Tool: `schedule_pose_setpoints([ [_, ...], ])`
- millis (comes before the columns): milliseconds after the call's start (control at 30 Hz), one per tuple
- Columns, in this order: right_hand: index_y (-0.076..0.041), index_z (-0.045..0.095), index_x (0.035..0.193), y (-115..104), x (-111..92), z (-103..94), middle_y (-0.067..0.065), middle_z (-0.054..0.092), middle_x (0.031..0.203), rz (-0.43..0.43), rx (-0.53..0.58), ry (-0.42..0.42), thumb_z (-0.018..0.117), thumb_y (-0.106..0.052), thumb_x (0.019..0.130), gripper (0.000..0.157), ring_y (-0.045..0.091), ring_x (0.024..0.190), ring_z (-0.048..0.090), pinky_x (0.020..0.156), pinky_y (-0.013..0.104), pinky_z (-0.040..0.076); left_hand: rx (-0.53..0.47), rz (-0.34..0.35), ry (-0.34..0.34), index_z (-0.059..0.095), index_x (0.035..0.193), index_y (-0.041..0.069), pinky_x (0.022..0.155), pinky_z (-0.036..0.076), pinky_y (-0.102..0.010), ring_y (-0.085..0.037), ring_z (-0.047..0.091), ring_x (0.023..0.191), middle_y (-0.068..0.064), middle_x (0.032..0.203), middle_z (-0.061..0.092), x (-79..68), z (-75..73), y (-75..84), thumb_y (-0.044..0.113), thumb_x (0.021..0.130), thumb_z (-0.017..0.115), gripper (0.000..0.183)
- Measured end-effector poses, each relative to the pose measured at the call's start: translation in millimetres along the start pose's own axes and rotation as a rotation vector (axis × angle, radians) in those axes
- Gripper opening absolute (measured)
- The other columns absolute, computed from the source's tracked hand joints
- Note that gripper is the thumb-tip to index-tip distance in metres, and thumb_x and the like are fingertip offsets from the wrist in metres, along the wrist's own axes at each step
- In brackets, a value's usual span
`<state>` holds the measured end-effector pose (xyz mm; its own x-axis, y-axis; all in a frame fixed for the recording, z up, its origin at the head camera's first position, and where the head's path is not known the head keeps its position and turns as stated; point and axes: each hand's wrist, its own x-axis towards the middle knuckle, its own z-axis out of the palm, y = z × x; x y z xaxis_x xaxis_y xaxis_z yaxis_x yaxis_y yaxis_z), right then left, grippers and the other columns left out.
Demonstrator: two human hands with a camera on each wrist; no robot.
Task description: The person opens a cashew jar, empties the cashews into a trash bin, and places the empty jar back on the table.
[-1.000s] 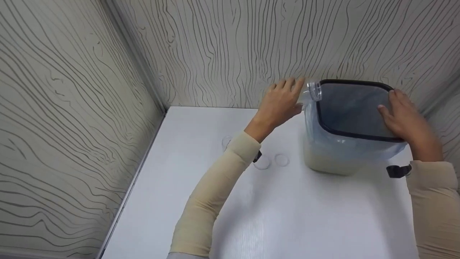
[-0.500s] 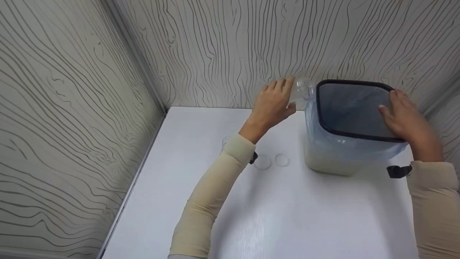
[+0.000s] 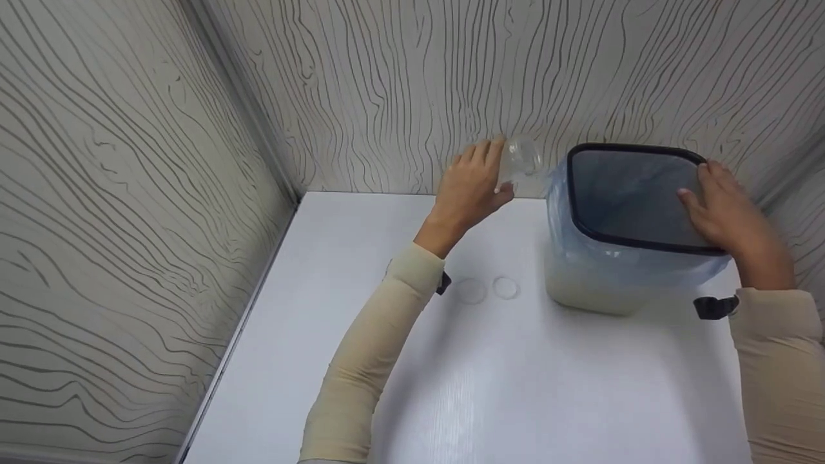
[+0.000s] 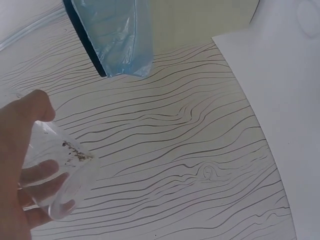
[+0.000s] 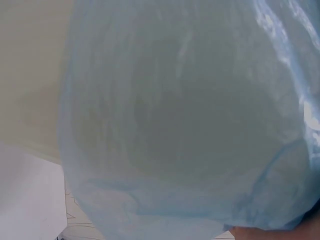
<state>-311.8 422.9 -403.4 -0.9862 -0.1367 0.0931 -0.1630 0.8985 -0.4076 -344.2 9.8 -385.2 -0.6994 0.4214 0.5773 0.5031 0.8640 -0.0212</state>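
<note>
My left hand (image 3: 469, 183) holds a clear plastic cup (image 3: 523, 156) beside the back wall, left of the bin. In the left wrist view, the tilted cup (image 4: 75, 162) has small dark specks on its wall, with the fingers curled round it. A cream bin (image 3: 590, 293) with a black rim and a blue liner bag (image 3: 619, 261) stands at the table's back right. My right hand (image 3: 735, 209) grips the bin's right rim, thumb on the inner side. Blue liner (image 5: 190, 125) fills most of the right wrist view and hides most of that hand.
Two faint clear round things (image 3: 506, 287) lie on the white table (image 3: 548, 380), left of the bin. A third is mostly hidden behind the left sleeve (image 3: 361, 361). Wood-patterned walls (image 3: 412, 84) enclose the table at the back and left.
My left hand has moved left with the cup, from the bin's left rim to a spot apart from it. The right hand and the bin stay in place.
</note>
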Motion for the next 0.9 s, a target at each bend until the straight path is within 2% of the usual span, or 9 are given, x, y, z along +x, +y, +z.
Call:
schedule_pose_setpoints([
  [200, 0.018, -0.003, 0.161, 3, 1, -0.7, 0.044, -0.007, 0.168, -0.015, 0.008, -0.013, 0.021, -0.038, 0.117, 0.075, 0.06, 0.158, -0.008, 0.128, 0.068, -0.006, 0.01, -0.02, 0.041, 0.049, 0.15, 0.006, 0.091, 0.062, -0.041, -0.025, 0.07, 0.119, -0.008, 0.135, 0.069, -3.8, 2.0, -8.8, 0.035, 0.094, 0.068, 0.066],
  [500, 0.018, -0.003, 0.161, 3, 0, 1.2, 0.045, -0.007, 0.167, -0.006, 0.011, -0.006, 0.021, -0.037, 0.117, 0.074, 0.06, 0.158, -0.007, 0.129, 0.067, -0.006, -0.036, -0.056, 0.051, 0.053, 0.149, 0.004, 0.097, 0.062, -0.043, -0.027, 0.071, 0.122, -0.012, 0.137, 0.07, -13.3, 2.9, -20.4, 0.037, 0.096, 0.07, 0.065],
  [900, 0.016, -0.004, 0.162, 0, -1, -1.2, 0.043, -0.009, 0.168, -0.006, 0.009, -0.01, 0.016, -0.04, 0.117, 0.075, 0.059, 0.158, -0.008, 0.129, 0.066, -0.006, -0.06, -0.093, 0.101, 0.053, 0.148, 0.004, 0.096, 0.063, -0.043, -0.028, 0.073, 0.119, -0.012, 0.134, 0.071, -20.7, 2.3, -36.6, 0.038, 0.093, 0.076, 0.069],
])
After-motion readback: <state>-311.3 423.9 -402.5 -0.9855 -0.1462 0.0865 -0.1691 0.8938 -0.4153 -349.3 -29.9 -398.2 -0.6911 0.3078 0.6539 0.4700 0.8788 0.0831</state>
